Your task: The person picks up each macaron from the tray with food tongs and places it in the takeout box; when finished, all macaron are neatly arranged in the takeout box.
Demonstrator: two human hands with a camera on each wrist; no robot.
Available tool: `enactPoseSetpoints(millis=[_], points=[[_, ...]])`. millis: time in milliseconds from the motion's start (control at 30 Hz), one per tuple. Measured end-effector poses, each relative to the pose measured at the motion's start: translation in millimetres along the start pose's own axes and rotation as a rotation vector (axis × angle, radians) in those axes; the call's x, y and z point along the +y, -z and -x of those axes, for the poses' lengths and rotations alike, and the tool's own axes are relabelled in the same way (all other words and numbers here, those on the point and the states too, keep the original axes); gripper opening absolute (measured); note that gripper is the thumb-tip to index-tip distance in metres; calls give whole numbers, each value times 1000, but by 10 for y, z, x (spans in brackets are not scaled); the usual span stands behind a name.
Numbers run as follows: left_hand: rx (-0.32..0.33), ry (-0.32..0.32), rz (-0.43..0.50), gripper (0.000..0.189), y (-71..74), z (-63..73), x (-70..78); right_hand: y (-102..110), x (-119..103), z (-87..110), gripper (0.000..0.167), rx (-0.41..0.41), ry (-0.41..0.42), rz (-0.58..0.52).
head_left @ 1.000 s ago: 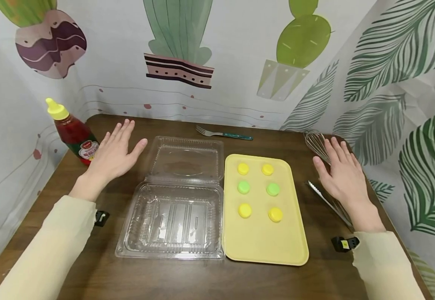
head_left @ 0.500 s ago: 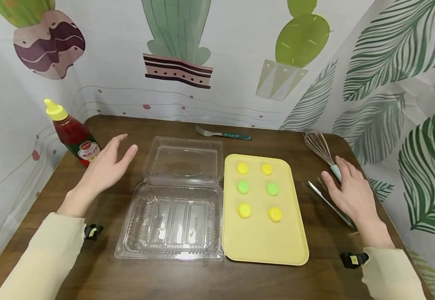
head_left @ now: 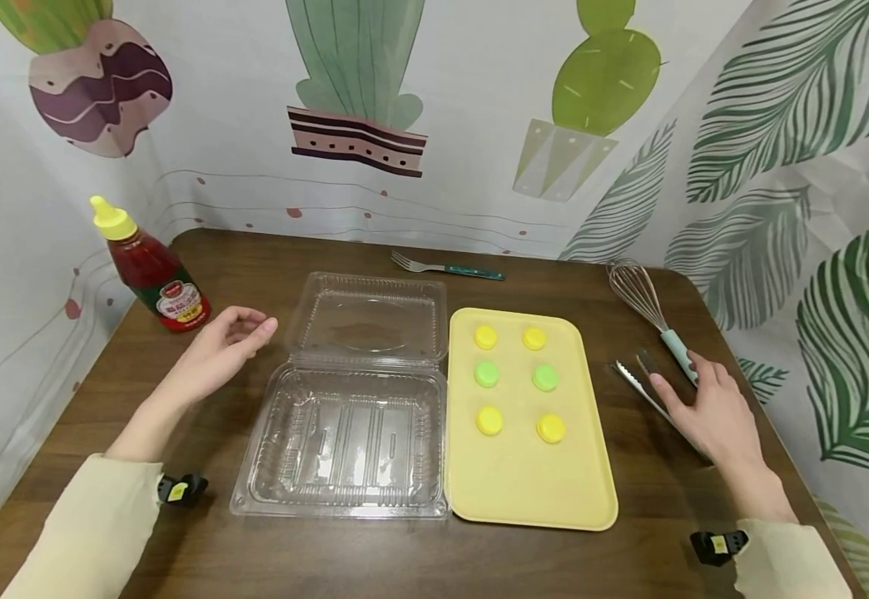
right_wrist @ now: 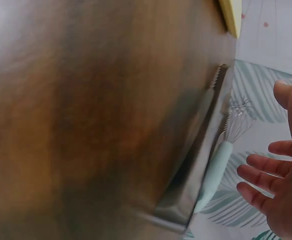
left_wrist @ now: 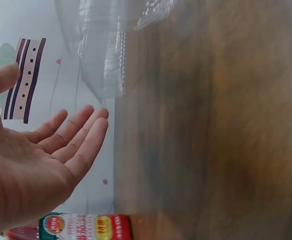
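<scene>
My left hand hovers with loosely bent fingers and holds nothing, between a ketchup bottle with a yellow nozzle and an opened clear plastic clamshell box. In the left wrist view its palm and relaxed fingers face the camera. On the other side my right hand, also holding nothing, is over metal tongs and overlaps the handle end of a whisk in the head view. The right wrist view shows these fingers apart from both the tongs and the whisk's pale green handle.
A yellow tray touches the box's right side and bears several small round discs, yellow and green. Behind them lies a fork with a green handle. Patterned cloth hangs at the table's back and sides.
Both hands have drawn back toward the person and lowered, their fingers going from straight to loosely bent. The right hand has uncovered the whisk's wires. Nothing on the table has moved.
</scene>
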State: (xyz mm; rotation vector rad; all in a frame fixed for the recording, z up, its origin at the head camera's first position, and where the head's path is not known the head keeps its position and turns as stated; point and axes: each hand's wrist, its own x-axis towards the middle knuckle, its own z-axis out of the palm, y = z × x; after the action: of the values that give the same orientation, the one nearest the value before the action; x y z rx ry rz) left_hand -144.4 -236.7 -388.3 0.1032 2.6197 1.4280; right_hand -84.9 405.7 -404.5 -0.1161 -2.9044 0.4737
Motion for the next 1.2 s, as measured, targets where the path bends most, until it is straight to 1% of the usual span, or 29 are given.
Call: enactPoseSetpoints(millis=[133,200,367,467,633,767,967,1200], points=[[-54,35,106,60,-64,24,-51,-41,65,45,78,-8,-13,-2],[-82,47,130,58,-86,38,-71,-64,93,58,77,-11,-12,-7],[-139,74,120,57,-126,83,-97,-118,151,82,73,-35,-16,-2],[-159,85,111,54,-143,114,-101,-151,179,89,73,-65,-16,8],[-163,75,119,46,-180,141,-121,-194,194,106,76,-117,-24,29],[-157,57,130,40,-207,137,-146,-212,198,119,76,-133,-22,38],[-152,26,148,34,-230,131,-175,-237,216,125,70,-124,-14,33],[-154,40,138,35,-233,137,-180,-253,227,105,62,-106,2,25]])
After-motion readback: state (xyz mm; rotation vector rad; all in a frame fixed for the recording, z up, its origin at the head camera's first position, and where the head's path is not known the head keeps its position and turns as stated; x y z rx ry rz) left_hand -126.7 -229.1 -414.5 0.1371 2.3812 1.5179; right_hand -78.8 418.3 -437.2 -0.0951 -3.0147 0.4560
